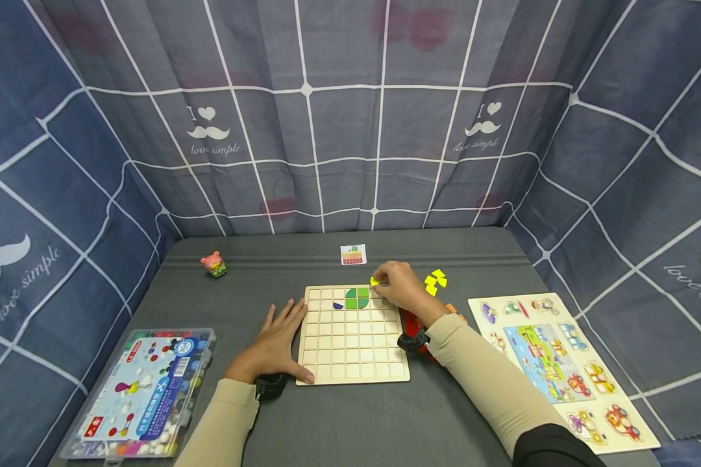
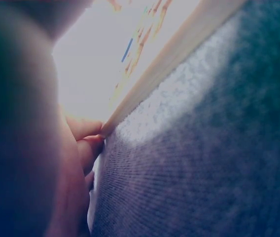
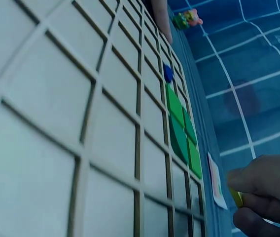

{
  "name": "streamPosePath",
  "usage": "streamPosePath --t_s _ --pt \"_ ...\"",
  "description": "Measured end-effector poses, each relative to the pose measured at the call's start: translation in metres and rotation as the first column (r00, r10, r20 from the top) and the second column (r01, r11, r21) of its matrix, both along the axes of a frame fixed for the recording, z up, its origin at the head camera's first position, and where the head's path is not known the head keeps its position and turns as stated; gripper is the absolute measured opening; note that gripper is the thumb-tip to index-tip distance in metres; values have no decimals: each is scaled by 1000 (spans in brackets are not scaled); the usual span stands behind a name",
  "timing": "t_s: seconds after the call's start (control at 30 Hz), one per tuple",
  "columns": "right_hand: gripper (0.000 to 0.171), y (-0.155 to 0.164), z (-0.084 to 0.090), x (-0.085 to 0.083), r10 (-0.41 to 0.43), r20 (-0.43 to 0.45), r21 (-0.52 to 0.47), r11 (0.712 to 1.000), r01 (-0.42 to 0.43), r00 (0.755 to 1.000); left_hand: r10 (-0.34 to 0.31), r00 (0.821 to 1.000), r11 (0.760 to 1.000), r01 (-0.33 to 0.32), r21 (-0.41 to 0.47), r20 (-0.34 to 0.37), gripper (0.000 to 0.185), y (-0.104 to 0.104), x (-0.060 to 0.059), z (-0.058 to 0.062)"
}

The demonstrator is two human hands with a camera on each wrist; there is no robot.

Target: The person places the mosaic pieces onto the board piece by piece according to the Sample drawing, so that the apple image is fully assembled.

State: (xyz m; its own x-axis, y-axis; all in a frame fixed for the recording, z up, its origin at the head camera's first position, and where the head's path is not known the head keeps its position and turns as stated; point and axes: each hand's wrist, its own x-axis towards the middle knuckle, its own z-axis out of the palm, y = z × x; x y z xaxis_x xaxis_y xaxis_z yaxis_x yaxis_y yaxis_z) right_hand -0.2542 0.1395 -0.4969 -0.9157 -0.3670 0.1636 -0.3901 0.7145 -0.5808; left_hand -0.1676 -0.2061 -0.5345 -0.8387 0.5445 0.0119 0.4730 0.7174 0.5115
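Care levelling yellow tile (image 1: 374, 281) pinched in right hand (image 1: 405, 287) at one o'clock, bracing board (image 1: 350, 350) at nine with outspread left hand (image 1: 280, 340).

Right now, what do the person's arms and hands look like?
The left hand and right hand wear no gloves. The left sleeve and right sleeve are long and beige. There's a black left wristband and a black right wristband. Farther up the right arm is something black; I can't tell what.

Left: 1 pig toy (image 1: 213, 264) beyond 1 box (image 1: 134, 388). Right: 1 puzzle (image 1: 552, 366). Checked curtains (image 1: 341, 123) hang on 3 sides.
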Motion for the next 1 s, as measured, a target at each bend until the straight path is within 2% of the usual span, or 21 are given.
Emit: streamPosePath --t_s 0.3,0.67,1.0 --pt "16 -27 -3 9 57 -42 -48 997 -59 997 8 1000 999 -8 -34 2 161 0 -1 1" --pt "16 -64 -3 29 92 -17 -72 993 -93 996 8 1000 999 -7 -31 23 159 2 1 3" --pt "15 -86 -9 36 136 -75 -86 986 -142 988 9 1000 999 -9 -43 2 160 2 1 4"
